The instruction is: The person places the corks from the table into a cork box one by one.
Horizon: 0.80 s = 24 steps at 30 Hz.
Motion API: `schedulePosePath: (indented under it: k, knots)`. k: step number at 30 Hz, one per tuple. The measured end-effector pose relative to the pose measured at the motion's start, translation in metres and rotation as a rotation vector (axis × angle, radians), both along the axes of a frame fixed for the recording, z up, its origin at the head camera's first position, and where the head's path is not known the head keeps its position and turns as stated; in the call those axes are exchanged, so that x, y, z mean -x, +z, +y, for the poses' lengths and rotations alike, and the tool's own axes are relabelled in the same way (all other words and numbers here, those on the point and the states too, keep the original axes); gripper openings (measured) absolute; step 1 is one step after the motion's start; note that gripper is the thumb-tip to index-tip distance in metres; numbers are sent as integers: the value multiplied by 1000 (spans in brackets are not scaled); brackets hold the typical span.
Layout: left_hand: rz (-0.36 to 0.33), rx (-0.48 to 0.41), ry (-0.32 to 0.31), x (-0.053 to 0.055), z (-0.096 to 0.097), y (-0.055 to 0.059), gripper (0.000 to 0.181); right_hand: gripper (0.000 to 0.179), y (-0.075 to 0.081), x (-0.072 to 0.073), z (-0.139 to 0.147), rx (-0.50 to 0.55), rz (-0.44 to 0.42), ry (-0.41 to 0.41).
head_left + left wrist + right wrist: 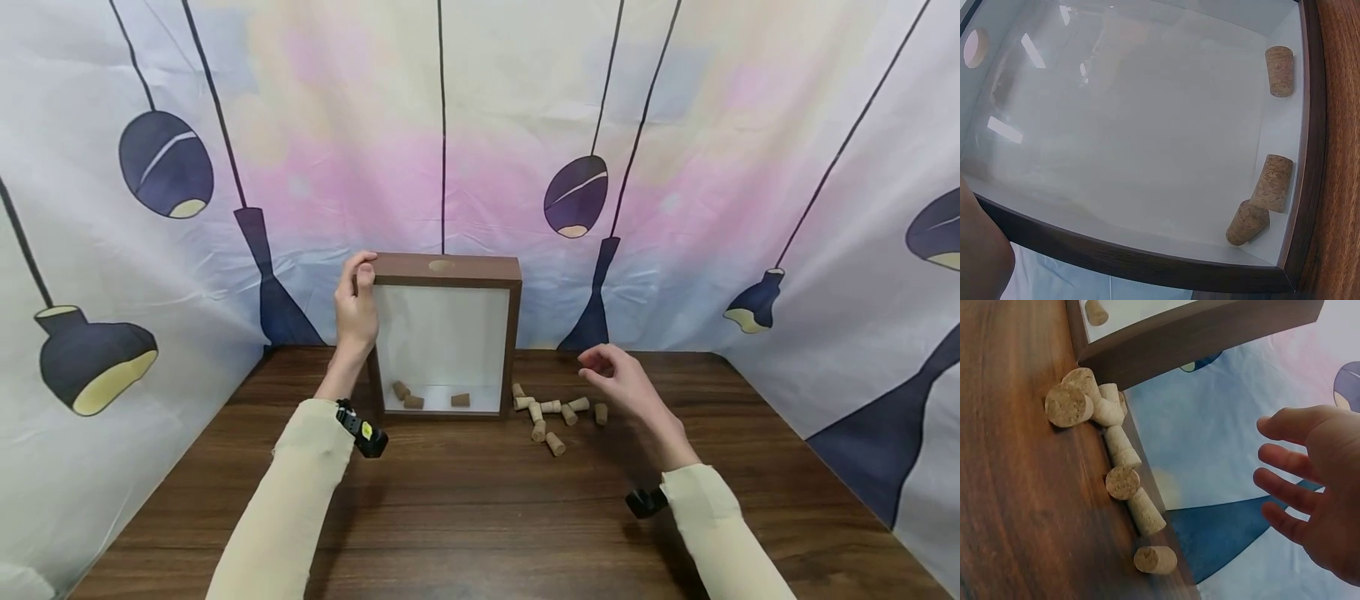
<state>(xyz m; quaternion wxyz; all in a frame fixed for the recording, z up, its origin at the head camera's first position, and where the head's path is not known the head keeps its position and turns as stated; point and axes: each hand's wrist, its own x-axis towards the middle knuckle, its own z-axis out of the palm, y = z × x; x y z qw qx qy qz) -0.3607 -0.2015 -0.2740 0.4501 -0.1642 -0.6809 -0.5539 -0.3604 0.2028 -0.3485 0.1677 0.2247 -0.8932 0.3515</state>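
A shallow dark-wood box frame [480, 268] with a clear front and white back stands upright on the table. At its upper left corner my left hand [356, 310] grips the side, thumb on the front edge. Three tapered corks lie inside on the bottom: a single cork [461, 400] towards the right and a pair at the left, one cork [1246, 222] leaning against another cork [1274, 182]. Above the table, right of the box, my right hand [621, 382] hangs with fingers loosely bent and nothing in them. Several loose corks [555, 444] lie between it and the box.
The box's top has an oval hole [442, 266], seen from inside as a round opening [975, 48]. The brown wooden table [465, 517] ends at a cloth backdrop [495, 150] printed with hanging lamps, which also rises on both sides.
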Motion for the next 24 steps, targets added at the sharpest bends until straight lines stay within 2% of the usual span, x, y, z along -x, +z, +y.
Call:
schedulePosePath:
  k: [6,12,17,20,24]
  knots:
    - [-16,17,-17,1,-1,-2,69,19,-8,2,11,-6,-49,14]
    - [-38,13,-17,-1,-1,-6,62,25,-24,6,21,-30,-184,38]
    - [-21,9,-20,0,0,-6,64,32,-37,13,34,-63,-260,61]
    - [4,-2,-26,2,1,-4,66,34,-43,17,41,-77,-282,82]
    - [13,-22,-26,16,-5,-9,69,37,-47,20,46,-92,-319,113]
